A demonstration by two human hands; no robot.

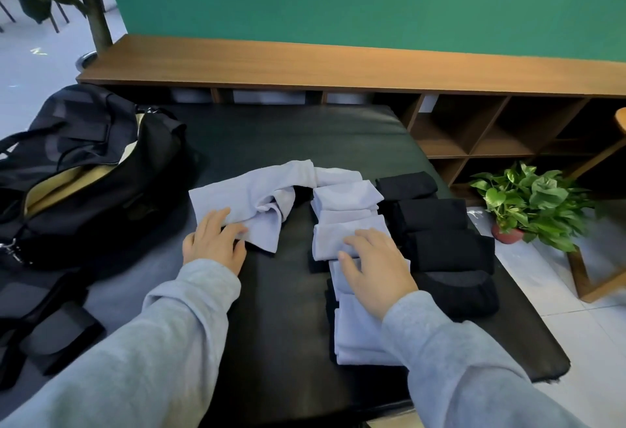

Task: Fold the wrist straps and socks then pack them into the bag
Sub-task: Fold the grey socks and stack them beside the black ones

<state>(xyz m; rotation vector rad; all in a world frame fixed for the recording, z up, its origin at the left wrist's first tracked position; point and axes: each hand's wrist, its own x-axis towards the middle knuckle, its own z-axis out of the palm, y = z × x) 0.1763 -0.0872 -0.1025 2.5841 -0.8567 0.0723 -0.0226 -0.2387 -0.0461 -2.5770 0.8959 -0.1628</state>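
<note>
On the black padded table [288, 136] lies an unfolded pale lilac sock [257, 197], crumpled in the middle. My left hand [215, 241] rests flat on its near left corner. To the right runs a column of folded pale socks [345, 197], and my right hand [376, 266] lies on the column with fingers spread. A row of folded black socks [437, 217] sits further right. The open black bag [78, 173], with a tan lining, stands at the table's left end. Black wrist straps [50, 329] lie at the near left.
A wooden shelf unit [338, 68] runs behind the table under a green wall. A potted green plant [528, 200] stands on the floor to the right, beside a wooden frame [589, 278]. The table's right edge drops to white tiles.
</note>
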